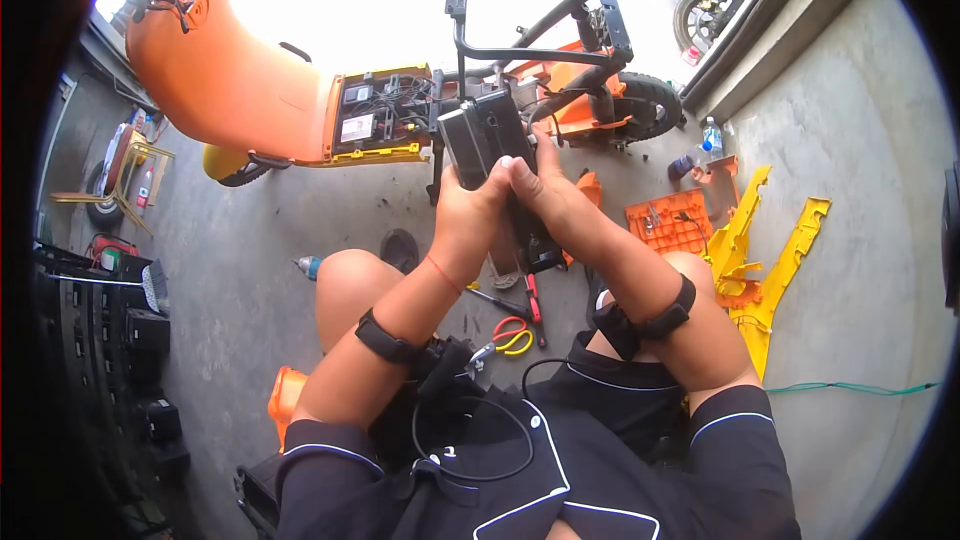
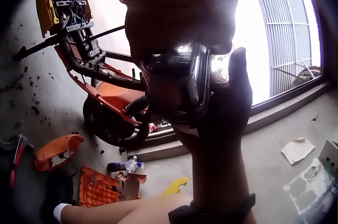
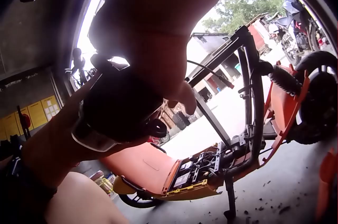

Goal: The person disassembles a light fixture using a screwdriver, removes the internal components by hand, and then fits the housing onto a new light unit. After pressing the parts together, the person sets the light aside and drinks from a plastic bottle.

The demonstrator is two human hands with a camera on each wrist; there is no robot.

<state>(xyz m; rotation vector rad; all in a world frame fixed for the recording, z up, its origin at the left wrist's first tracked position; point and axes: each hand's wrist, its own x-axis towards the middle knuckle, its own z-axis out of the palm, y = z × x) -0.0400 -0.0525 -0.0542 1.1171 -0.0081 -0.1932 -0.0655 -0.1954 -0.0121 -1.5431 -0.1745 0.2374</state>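
Observation:
Both hands hold up a long black box-shaped part [image 1: 488, 130] with silver along one edge, above the knees in the head view. Its exact kind does not show. My left hand [image 1: 472, 205] grips its left side and my right hand [image 1: 550, 190] its right, the thumbs meeting on the near face. A glossy rounded end of the part [image 2: 177, 87] faces the left wrist camera. In the right wrist view the part [image 3: 119, 102] is a dark shape between the hands. Behind it stands an orange scooter [image 1: 250, 80] with its wiring bay [image 1: 375, 115] uncovered.
The scooter's black tube frame [image 1: 525, 55] rises just beyond the hands. On the floor lie red-and-yellow-handled pliers [image 1: 513, 336], a red-handled tool [image 1: 534, 308], an orange panel with small parts [image 1: 665, 225] and yellow panels [image 1: 790, 270]. A bottle [image 1: 712, 138] stands by the wall.

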